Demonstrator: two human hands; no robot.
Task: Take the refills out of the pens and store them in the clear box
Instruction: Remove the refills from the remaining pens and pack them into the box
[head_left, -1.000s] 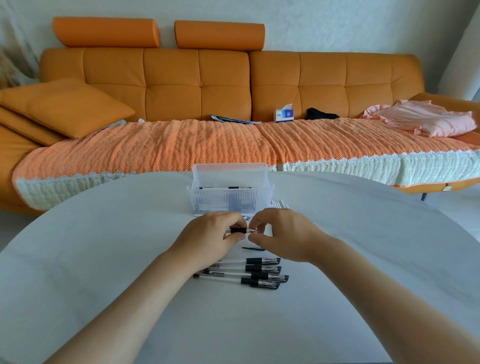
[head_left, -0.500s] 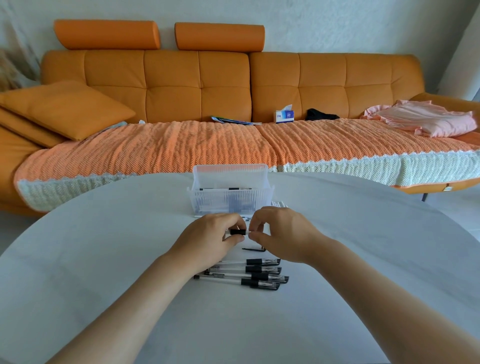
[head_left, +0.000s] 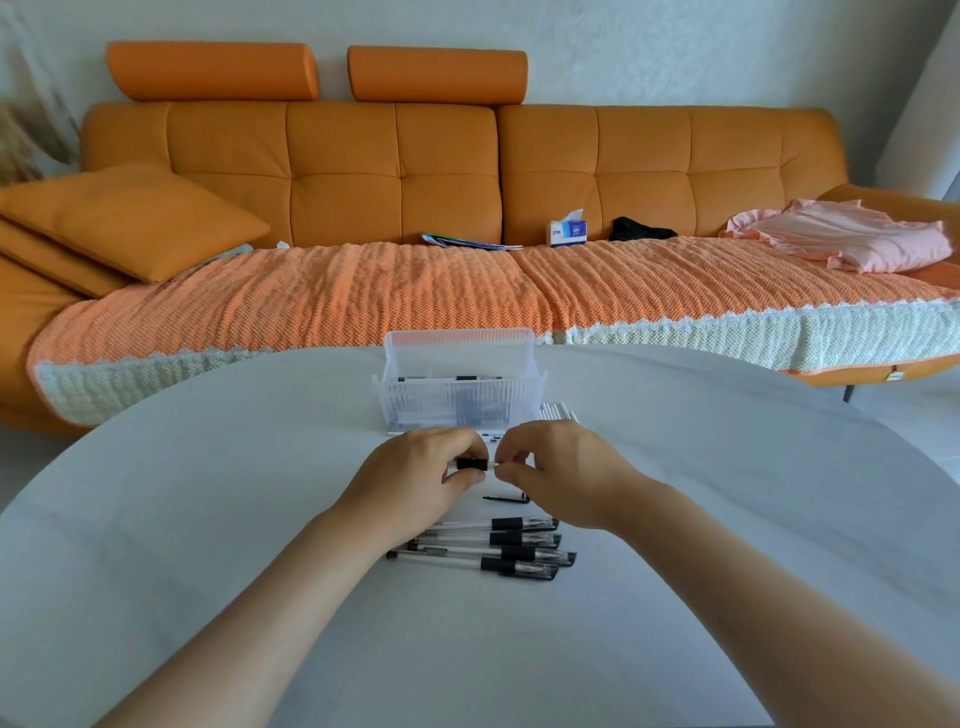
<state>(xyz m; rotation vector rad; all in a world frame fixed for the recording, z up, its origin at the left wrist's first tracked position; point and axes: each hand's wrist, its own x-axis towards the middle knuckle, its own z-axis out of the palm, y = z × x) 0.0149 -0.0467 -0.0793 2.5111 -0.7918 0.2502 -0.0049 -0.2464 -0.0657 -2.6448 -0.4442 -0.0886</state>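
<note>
The right hand (head_left: 561, 478) has edged slightly left toward the left hand (head_left: 410, 483), both hands pinching one pen (head_left: 471, 464) just near of the clear box (head_left: 460, 400); a slipping pinch could drop its refill among the spare pens (head_left: 498, 551) on the tabletop (head_left: 208, 519).

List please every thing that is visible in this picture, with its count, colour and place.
clear box: one, transparent, lid open, far middle of table
held pen: one, black grip, between both hands
pens: four, clear with black grips, on table near the hands
black piece: one, small, on table by right hand
white sticks: several, right of box
table: one, white
sofa: one, orange, behind table
cushions: two, orange, sofa's left end
tissue box: one, white-blue, on sofa
pink cloth: one, sofa's right end
left hand: grips held pen
right hand: pinches its end
</note>
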